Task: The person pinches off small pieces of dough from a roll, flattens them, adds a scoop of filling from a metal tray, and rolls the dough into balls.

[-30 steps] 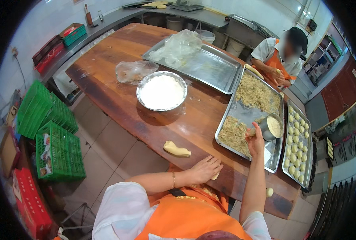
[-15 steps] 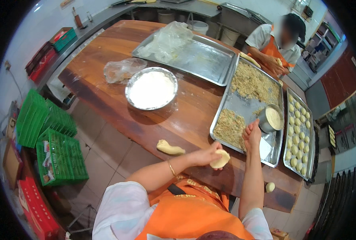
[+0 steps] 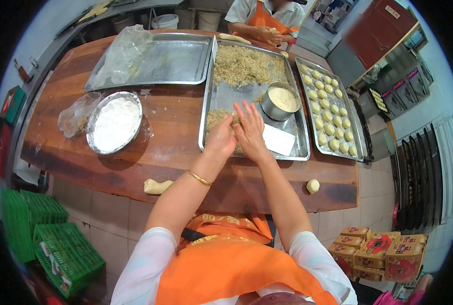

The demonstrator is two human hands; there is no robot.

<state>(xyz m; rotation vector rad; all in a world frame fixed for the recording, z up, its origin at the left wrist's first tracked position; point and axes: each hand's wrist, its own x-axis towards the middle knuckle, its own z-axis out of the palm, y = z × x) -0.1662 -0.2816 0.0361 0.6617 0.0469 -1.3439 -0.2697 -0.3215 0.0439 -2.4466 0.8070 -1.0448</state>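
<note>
My left hand [image 3: 221, 137] is cupped above the near end of a metal tray [image 3: 303, 145] with crumbly filling [image 3: 246, 66]. The flat dough round seen in it half a second ago is hidden now behind the hands and shows nowhere else. Against it leans my right hand [image 3: 250, 131], open, fingers stretched out flat and pointing away from me. Just right of the hands, inside the tray, stand a round metal pot [image 3: 274, 110] of pale crumbs and a flat white piece [image 3: 279, 140]. A dough roll [image 3: 157, 186] lies by my left forearm, a small dough ball [image 3: 313, 186] to the right.
On the left are a bowl of white flour [image 3: 115, 122], a plastic bag [image 3: 79, 114] and a tray [image 3: 180, 58] with plastic sheeting [image 3: 122, 56]. A tray of dough balls [image 3: 333, 109] stands right. Across the table, a co-worker's hands [image 3: 272, 35] work. Green crates [image 3: 68, 256] and boxes [image 3: 379, 251] flank me.
My right hand has left the pot's side and come against my left hand, opening flat. Both hands are now over the filling tray. The view has swung to the right.
</note>
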